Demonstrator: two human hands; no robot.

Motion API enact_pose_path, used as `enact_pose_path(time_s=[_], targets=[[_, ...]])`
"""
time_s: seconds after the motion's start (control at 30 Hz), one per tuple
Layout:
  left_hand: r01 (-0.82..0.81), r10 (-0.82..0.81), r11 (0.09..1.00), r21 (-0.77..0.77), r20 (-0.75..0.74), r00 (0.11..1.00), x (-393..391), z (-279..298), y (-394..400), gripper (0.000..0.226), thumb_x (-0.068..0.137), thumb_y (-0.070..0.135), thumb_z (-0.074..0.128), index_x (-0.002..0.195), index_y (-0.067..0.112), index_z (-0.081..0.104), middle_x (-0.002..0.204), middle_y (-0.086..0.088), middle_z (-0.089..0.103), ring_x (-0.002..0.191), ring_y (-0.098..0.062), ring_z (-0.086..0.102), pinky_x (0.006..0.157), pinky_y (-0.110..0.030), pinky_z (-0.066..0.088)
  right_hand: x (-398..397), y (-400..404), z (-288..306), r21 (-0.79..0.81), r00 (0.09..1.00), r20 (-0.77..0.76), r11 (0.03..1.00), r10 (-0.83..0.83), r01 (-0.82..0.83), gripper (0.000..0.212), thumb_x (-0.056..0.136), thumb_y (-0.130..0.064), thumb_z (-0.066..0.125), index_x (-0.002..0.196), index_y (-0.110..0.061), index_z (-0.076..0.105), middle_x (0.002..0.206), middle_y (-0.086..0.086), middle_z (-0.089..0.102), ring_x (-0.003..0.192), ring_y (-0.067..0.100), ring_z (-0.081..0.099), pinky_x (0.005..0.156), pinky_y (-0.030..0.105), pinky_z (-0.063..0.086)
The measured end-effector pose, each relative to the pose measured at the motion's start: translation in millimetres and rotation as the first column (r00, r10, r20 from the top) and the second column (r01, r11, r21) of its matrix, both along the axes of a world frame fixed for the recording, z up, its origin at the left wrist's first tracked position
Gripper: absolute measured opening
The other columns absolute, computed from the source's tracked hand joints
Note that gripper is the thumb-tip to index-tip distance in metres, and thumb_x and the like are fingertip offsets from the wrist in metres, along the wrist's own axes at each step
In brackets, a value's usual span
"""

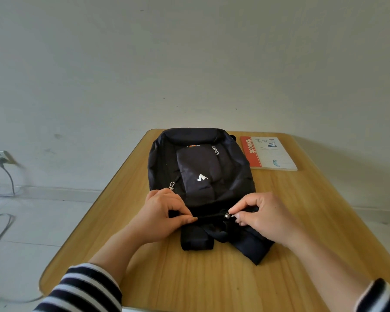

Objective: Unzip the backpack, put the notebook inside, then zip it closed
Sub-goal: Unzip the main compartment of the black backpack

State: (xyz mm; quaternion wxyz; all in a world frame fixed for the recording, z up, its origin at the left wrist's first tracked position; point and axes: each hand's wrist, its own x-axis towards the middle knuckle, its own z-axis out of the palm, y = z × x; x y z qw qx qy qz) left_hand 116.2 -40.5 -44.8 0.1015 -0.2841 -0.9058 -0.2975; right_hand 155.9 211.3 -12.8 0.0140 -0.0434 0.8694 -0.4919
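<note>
Now pinching the near edge of the black backpack (pixel 198 167) with left hand (pixel 164 216), right hand (pixel 263 218) fingers squeezed on the zipper pull (pixel 231 215). Beside it on the table (pixel 212 278), notebook (pixel 269 153).

Black backpack (pixel 200 167) flat on wooden table (pixel 212 278), top end toward person. Left hand (pixel 164 216) pinches fabric beside zipper line. Right hand (pixel 260 216) pinches silver zipper pull (pixel 230 215). Notebook (pixel 269 153) closed, just right of backpack. Striped sleeves (pixel 83 287) on both arms.
</note>
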Motion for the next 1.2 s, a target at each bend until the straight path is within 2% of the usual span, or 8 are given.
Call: enact_pose_path(time_s=[0.1, 0.2, 0.53, 0.77, 0.87, 0.97, 1.07, 1.2], targets=[[-0.009, 0.010, 0.999, -0.052, 0.028, 1.000, 9.4, 16.3, 18.4, 0.059, 0.071, 0.082, 0.035, 0.094, 0.041, 0.070, 0.091, 0.021, 0.068, 0.103, 0.002, 0.051, 0.103, -0.030, 0.025, -0.7, 0.3, -2.8, -0.046, 1.000, -0.009, 0.999, -0.002, 0.001, 0.022, 0.081, 0.001, 0.067, 0.076, -0.018, 0.076, 0.071, 0.003, 0.074, 0.066, 0.013, 0.071, 0.066, 0.020, 0.057], [-0.008, 0.005, 0.991, -0.135, -0.021, 1.000, 13.3, 24.5, 46.7, 0.053, 0.073, 0.074, 0.047, 0.106, 0.038, 0.068, 0.098, 0.019, 0.067, 0.101, -0.001, 0.050, 0.098, -0.027, 0.029, -0.8, 0.1, -4.1, -0.097, 1.000, -0.030, 0.995, 0.000, -0.003, 0.021, 0.080, -0.001, 0.069, 0.076, -0.020, 0.077, 0.076, 0.004, 0.076, 0.071, 0.016, 0.072, 0.069, 0.025, 0.059], [-0.122, 0.107, 0.991, 0.052, 0.227, 0.968, 14.7, 22.3, 62.8, 0.014, 0.072, 0.037, 0.078, 0.075, 0.024, 0.073, 0.069, 0.016, 0.060, 0.068, 0.003, 0.056, 0.064, -0.014, 0.046, -4.1, 13.3, -9.2, -0.204, 0.991, -0.053, 0.973, -0.120, 0.107, 0.025, 0.079, 0.003, 0.068, 0.073, -0.020, 0.075, 0.067, -0.001, 0.073, 0.063, 0.010, 0.070, 0.062, 0.019, 0.055], [-0.107, 0.100, 0.994, -0.002, 0.368, 0.924, 14.9, 33.0, 61.2, 0.027, 0.070, 0.053, 0.073, 0.075, 0.028, 0.067, 0.063, 0.012, 0.058, 0.051, 0.005, 0.051, 0.049, -0.010, 0.039, -9.7, 20.0, -12.8, -0.296, 0.978, -0.028, 0.937, -0.205, 0.188, 0.020, 0.082, 0.002, 0.065, 0.080, -0.016, 0.075, 0.076, 0.001, 0.073, 0.067, 0.007, 0.071, 0.061, 0.015, 0.055], [-0.108, 0.110, 0.994, -0.024, 0.347, 0.931, 11.8, 43.5, 75.8, 0.055, 0.067, 0.072, 0.057, 0.100, 0.029, 0.065, 0.079, 0.014, 0.063, 0.064, 0.003, 0.056, 0.057, -0.013, 0.042, -11.5, 22.4, -10.3, -0.344, 0.983, -0.015, 0.924, -0.183, 0.167, 0.023, 0.081, 0.003, 0.066, 0.077, -0.017, 0.075, 0.073, 0.001, 0.074, 0.067, 0.011, 0.072, 0.065, 0.019, 0.058], [-0.101, 0.116, 0.992, -0.074, 0.240, 0.964, 5.8, 47.2, 94.7, 0.054, 0.077, 0.063, 0.059, 0.115, 0.025, 0.062, 0.089, 0.013, 0.065, 0.078, -0.002, 0.060, 0.071, -0.025, 0.053, -11.8, 23.2, -7.8, -0.397, 0.989, -0.006, 0.908, -0.146, 0.132, 0.023, 0.081, 0.005, 0.066, 0.076, -0.016, 0.075, 0.072, 0.001, 0.074, 0.068, 0.012, 0.072, 0.063, 0.018, 0.057], [-0.110, 0.129, 0.990, -0.091, 0.239, 0.962, -0.1, 42.7, 106.9, 0.039, 0.078, 0.052, 0.067, 0.104, 0.022, 0.069, 0.076, 0.012, 0.063, 0.073, -0.005, 0.059, 0.075, -0.033, 0.056, -11.8, 24.4, -8.1, -0.406, 0.991, -0.018, 0.907, -0.135, 0.116, 0.023, 0.081, 0.005, 0.066, 0.076, -0.016, 0.075, 0.071, 0.001, 0.074, 0.069, 0.012, 0.072, 0.062, 0.017, 0.056], [-0.136, 0.114, 0.990, 0.042, 0.339, 0.934, -5.4, 36.8, 109.4, 0.023, 0.075, 0.040, 0.075, 0.084, 0.019, 0.069, 0.065, 0.011, 0.059, 0.060, -0.003, 0.054, 0.063, -0.023, 0.050, -17.1, 28.8, -12.0, -0.446, 0.982, -0.012, 0.880, -0.190, 0.165, 0.022, 0.080, 0.006, 0.066, 0.077, -0.014, 0.075, 0.069, 0.002, 0.073, 0.065, 0.011, 0.070, 0.062, 0.017, 0.057]])
